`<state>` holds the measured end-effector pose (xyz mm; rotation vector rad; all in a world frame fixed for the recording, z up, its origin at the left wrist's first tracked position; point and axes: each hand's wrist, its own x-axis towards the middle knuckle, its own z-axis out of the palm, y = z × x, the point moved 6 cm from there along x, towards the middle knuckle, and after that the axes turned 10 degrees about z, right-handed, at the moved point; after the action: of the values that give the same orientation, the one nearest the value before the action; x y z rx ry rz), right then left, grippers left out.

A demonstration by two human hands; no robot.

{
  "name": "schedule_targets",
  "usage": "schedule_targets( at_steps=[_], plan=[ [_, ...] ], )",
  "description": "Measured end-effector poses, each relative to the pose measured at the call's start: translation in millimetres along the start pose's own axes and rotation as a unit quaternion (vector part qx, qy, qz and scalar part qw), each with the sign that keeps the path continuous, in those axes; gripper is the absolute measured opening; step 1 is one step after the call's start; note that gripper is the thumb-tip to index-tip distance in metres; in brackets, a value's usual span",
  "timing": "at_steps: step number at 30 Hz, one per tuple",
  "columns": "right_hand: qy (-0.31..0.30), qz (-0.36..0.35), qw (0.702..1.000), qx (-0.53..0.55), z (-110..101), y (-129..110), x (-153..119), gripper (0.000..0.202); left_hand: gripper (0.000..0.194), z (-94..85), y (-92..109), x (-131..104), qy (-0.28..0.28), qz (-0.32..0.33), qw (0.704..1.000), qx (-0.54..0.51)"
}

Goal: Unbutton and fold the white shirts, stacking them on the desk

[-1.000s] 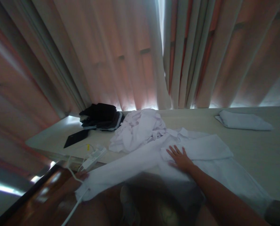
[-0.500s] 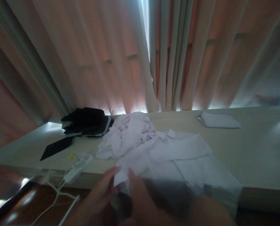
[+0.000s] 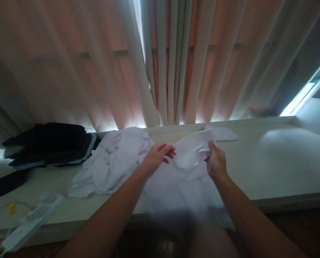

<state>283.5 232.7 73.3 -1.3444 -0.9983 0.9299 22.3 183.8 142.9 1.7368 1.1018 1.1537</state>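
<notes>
A white garment (image 3: 187, 172) is lifted at its far side and drapes down over the front edge of the ledge, its lower part blurred. My right hand (image 3: 216, 159) is closed on its upper right corner. At the garment's upper left edge is my left hand (image 3: 161, 154), with its fingers curled and slightly apart; no cloth shows clearly between them. A crumpled pile of white cloth (image 3: 114, 161) lies just left of the garment. Behind my right hand rests a folded white cloth (image 3: 224, 134), partly covered by the raised garment.
Dark folded clothes (image 3: 52, 143) are stacked on the left of the pale ledge (image 3: 270, 168), with a flat black item (image 3: 6, 184) before them. A white power strip (image 3: 33, 222) with cables lies at the front left. Curtains (image 3: 100, 71) hang behind.
Both hands have moved up and right from the garment's near left part to its far side, which is now raised. The view has turned right, showing a bright gap at the right.
</notes>
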Motion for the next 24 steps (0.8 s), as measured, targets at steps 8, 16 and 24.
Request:
schedule_targets(
  at_steps=[8, 16, 24],
  plan=[
    [-0.081, 0.095, 0.971, -0.205, -53.1, 114.4, 114.1, 0.036, 0.046, -32.6, -176.3, -59.1, 0.008, -0.052, 0.952, 0.302],
    [-0.051, 0.077, 0.919, -0.384, -70.9, 168.9, 146.2, 0.033, 0.053, -84.0, -220.7, -94.7, -0.034, -0.022, 0.907, 0.419],
    [-0.043, 0.050, 0.881, -0.469, -73.4, 173.8, 155.6, 0.029, 0.040, -108.7, -203.3, -47.1, -0.041, -0.073, 0.968, 0.238]
  ],
)
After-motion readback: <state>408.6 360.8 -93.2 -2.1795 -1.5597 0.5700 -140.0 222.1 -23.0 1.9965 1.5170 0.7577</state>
